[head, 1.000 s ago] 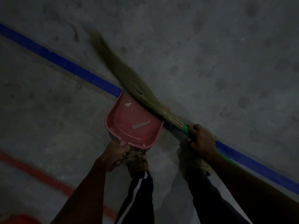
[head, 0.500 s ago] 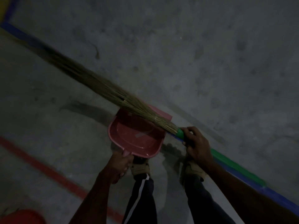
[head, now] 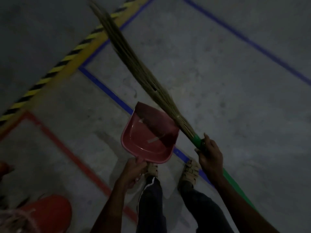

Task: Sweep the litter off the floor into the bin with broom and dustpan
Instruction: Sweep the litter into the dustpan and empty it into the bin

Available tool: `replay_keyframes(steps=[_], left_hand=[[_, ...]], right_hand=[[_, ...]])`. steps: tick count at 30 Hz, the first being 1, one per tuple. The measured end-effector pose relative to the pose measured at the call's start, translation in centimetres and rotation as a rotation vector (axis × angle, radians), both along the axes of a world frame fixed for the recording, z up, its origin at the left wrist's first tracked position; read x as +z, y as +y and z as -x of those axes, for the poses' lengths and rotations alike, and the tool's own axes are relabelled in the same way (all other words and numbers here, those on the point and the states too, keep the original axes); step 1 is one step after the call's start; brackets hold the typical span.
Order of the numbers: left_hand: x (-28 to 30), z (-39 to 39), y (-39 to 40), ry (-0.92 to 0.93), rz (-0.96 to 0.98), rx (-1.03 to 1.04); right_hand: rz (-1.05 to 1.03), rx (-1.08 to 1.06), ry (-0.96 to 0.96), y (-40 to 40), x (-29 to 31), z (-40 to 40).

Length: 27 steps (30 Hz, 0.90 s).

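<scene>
My left hand grips the handle of a pink dustpan, which is lifted off the floor in front of my feet. Two pale scraps of litter lie inside the pan. My right hand grips the green handle of a grass broom, whose long bristles point up and to the left, raised above the floor and over the pan's right edge. A red bin sits at the bottom left, partly cut off by the frame edge.
Grey concrete floor with blue tape lines, a red tape line and a yellow-black hazard stripe at upper left. My two sandalled feet stand on the blue line. A pale tangled thing lies by the bin.
The dustpan has been lifted from the floor and the broom raised with it. The view has turned left, bringing the hazard stripe and more of the red bin into sight.
</scene>
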<state>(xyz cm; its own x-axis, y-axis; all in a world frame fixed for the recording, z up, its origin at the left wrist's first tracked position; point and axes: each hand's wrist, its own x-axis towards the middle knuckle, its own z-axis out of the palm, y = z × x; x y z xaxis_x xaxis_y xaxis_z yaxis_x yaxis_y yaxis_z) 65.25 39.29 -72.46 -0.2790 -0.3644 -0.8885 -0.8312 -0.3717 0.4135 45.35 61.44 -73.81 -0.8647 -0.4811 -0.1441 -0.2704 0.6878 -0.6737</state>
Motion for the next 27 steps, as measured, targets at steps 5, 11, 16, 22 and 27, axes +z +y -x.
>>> replay_keyframes(steps=[5, 11, 16, 22, 27], left_hand=[[9.9, -4.8, 0.5, 0.018, 0.037, 0.104], [17.2, -12.4, 2.7, 0.0, 0.052, 0.334], [22.1, -17.1, 6.3, 0.025, 0.105, 0.54], [24.6, -21.0, 12.6, 0.057, 0.095, 0.819], [26.3, -23.7, 17.0, 0.084, 0.051, 0.957]], right_hand=[[-0.004, 0.052, 0.073, 0.3, 10.2, -2.7], [0.085, 0.198, 0.093, -0.6, 18.6, -9.0], [0.142, 0.285, 0.091, -0.9, 23.0, -12.5], [0.156, 0.516, 0.158, -0.7, 25.8, -13.3], [0.153, 0.666, 0.136, -0.6, 27.4, -15.2]])
